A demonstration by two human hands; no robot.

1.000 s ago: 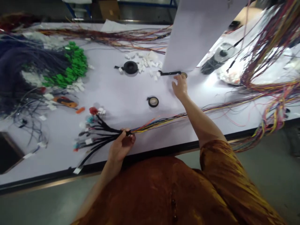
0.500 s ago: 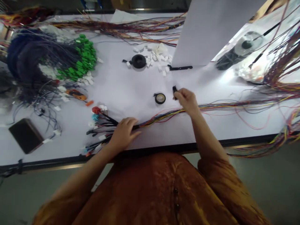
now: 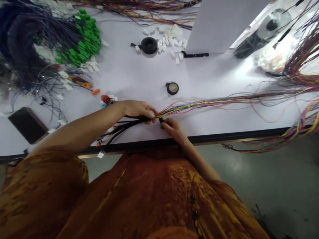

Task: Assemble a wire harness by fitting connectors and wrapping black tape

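My left hand (image 3: 141, 109) is closed around a bundle of thin coloured wires (image 3: 179, 108), where they run into black-sleeved branches (image 3: 127, 126). Just to its right, my right hand (image 3: 174, 128) pinches a short black strip (image 3: 161, 120) that looks like tape, close below the wires. Whether the strip touches the bundle I cannot tell. Connectors at the branch ends, among them a red one (image 3: 106, 99), are partly covered by my left forearm. A small roll of black tape (image 3: 172, 88) lies flat beyond my hands.
Farther back are a larger black tape roll (image 3: 149, 45), white connectors (image 3: 166, 41) and a black-handled tool (image 3: 196, 55). At left lie green connectors (image 3: 86, 39) on dark wires, an orange cutter (image 3: 80, 82) and a dark box (image 3: 28, 125). The table's black edge (image 3: 206, 136) runs before me.
My left hand has gone from resting over the branches to gripping the bundle. My right hand has brought the black strip down and left, beside it. The camera view has shifted.
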